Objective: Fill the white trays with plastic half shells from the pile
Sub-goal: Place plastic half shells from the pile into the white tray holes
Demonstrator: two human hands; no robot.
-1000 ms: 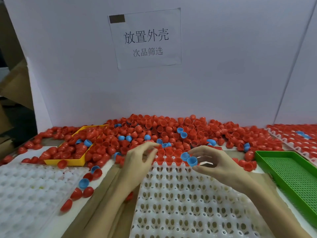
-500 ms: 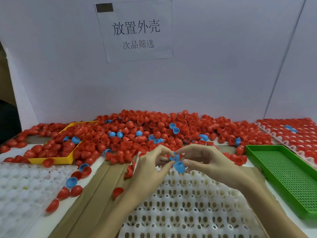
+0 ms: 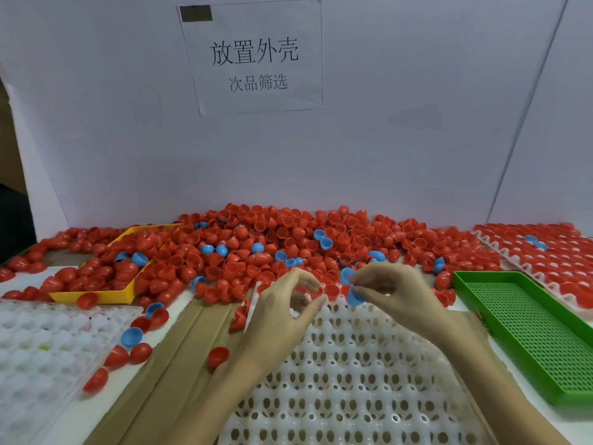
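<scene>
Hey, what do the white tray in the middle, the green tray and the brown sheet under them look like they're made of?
White tray: seemingly thin moulded plastic, semi-gloss and slightly translucent, with formed cups and holes. Green tray: rigid-looking plastic, smooth rim, perforated mesh floor. Brown sheet: probably cardboard, matte with long creases.
</scene>
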